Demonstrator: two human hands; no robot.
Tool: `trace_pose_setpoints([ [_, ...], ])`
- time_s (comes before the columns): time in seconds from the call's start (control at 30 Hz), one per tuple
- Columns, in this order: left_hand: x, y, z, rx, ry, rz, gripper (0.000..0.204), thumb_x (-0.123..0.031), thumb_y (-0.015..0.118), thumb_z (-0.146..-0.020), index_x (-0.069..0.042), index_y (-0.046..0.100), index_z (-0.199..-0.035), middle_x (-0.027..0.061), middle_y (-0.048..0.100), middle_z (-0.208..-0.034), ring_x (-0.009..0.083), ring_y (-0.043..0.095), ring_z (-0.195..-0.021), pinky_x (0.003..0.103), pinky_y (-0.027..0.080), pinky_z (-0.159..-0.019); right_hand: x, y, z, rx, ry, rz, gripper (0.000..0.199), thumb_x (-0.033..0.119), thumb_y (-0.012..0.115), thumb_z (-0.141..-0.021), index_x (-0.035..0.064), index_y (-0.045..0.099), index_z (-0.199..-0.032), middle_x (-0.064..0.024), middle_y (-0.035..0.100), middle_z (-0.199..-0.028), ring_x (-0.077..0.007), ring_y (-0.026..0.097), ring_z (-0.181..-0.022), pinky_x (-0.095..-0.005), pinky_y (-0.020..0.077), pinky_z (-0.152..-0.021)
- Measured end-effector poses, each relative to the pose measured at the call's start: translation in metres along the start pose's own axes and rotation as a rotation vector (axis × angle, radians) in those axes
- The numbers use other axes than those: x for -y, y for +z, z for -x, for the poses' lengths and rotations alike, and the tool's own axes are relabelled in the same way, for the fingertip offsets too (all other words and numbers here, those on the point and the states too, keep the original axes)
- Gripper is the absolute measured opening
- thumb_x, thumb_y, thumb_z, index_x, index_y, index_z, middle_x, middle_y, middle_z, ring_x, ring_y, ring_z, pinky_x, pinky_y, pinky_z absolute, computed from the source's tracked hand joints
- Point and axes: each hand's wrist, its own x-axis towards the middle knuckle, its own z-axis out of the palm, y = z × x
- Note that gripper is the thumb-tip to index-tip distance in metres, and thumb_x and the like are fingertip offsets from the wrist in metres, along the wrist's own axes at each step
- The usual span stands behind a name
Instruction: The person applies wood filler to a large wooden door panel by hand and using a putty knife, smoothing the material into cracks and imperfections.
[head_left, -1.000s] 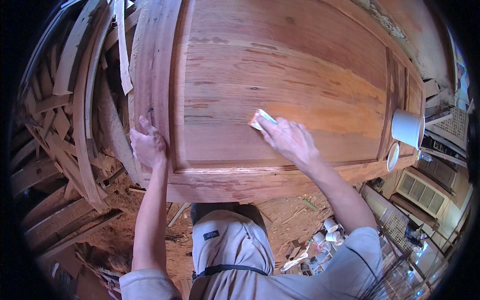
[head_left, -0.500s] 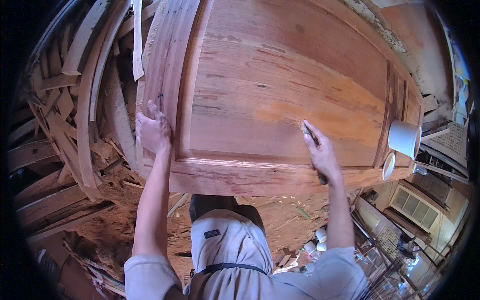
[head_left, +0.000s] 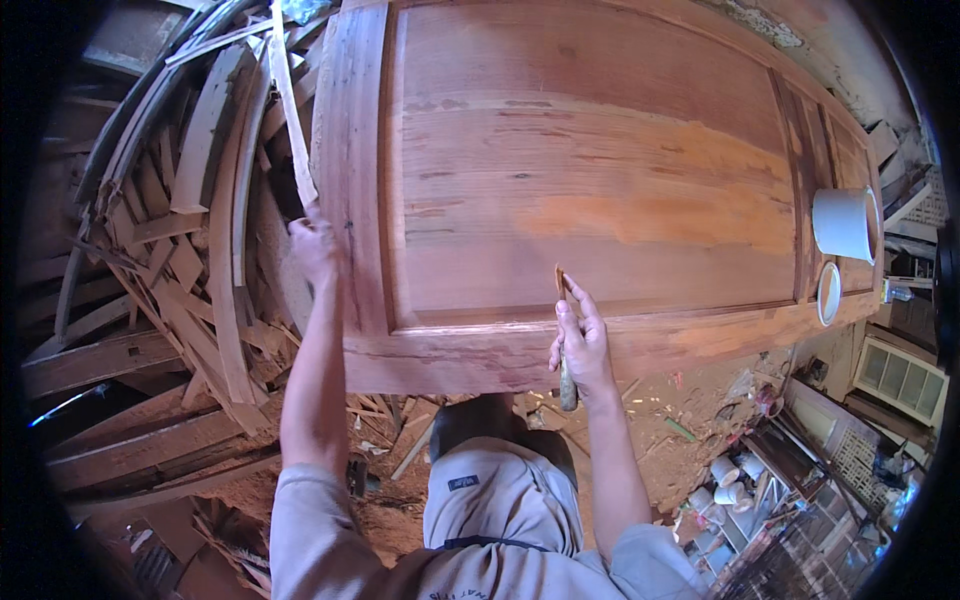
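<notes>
There is one big reddish-brown wooden door panel (head_left: 600,180) lying flat. On it sits one round white plastic tub (head_left: 843,223), and next to that lies one flat round white lid (head_left: 829,293). One brush with a wooden handle (head_left: 564,340) is there. Two bare hands show: one left hand (head_left: 315,248) and one right hand (head_left: 581,340). Down on the floor stand about four small white cups (head_left: 725,482). The heap of curved brown wood strips (head_left: 190,230) has too many to count.

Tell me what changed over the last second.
The right hand drew back from the middle of the door panel to its near edge, brush now upright. The left hand slid up the door's left side. White bucket and lid stayed put.
</notes>
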Motion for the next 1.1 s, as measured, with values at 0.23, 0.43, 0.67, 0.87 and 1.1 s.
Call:
trace_pose_setpoints([
  [0.23,-0.035,0.006,0.025,0.148,0.006,-0.116,0.062,-0.056,0.033,-0.099,-0.010,0.059,-0.132,0.0290,0.065,-0.114,0.0464,0.061,-0.110,0.052,0.046,-0.096,-0.006,0.049,-0.030,-0.146,-0.106,0.392,0.047,0.020,0.055,-0.100,0.0027,0.045,-0.143,-0.0096,0.065,-0.079,-0.0169,0.063,-0.054,-0.0322,0.0524,-0.051],
  [0.43,-0.027,0.004,0.014,0.072,0.035,-0.091,0.067,-0.057,0.036,-0.098,0.000,0.061,-0.122,0.0288,0.067,-0.109,0.0454,0.063,-0.105,0.054,0.048,-0.091,-0.005,0.084,-0.058,-0.293,-0.436,0.887,0.048,0.011,0.056,-0.096,0.0042,0.047,-0.142,-0.0262,0.064,-0.120,-0.0426,0.064,-0.105,-0.0466,0.0524,-0.089],
  [0.67,-0.028,0.012,0.015,0.097,0.013,-0.155,0.069,-0.055,0.034,-0.099,0.003,0.058,-0.127,0.0290,0.066,-0.113,0.0458,0.063,-0.106,0.053,0.048,-0.091,-0.013,0.096,-0.079,-0.382,-0.499,0.921,0.045,0.009,0.055,-0.096,0.0049,0.050,-0.140,-0.0276,0.064,-0.115,-0.0437,0.066,-0.098,-0.0488,0.0545,-0.082],
  [0.87,-0.028,0.009,0.013,0.080,0.009,-0.156,0.065,-0.054,0.034,-0.100,0.001,0.060,-0.120,0.0296,0.067,-0.105,0.0471,0.064,-0.099,0.055,0.049,-0.087,-0.006,0.102,-0.071,-0.357,-0.362,0.982,0.042,0.010,0.055,-0.096,0.0065,0.053,-0.138,-0.0287,0.065,-0.111,-0.0425,0.067,-0.093,-0.0493,0.0539,-0.081],
  [1.1,-0.049,-0.004,0.015,0.211,-0.051,-0.138,0.069,-0.056,0.034,-0.099,0.001,0.056,-0.132,0.0305,0.064,-0.116,0.0467,0.060,-0.111,0.052,0.046,-0.097,-0.020,0.107,-0.084,-0.330,-0.562,1.007,0.046,0.017,0.054,-0.099,0.0126,0.048,-0.144,-0.0261,0.064,-0.093,-0.0429,0.065,-0.081,-0.0497,0.0547,-0.069],
])
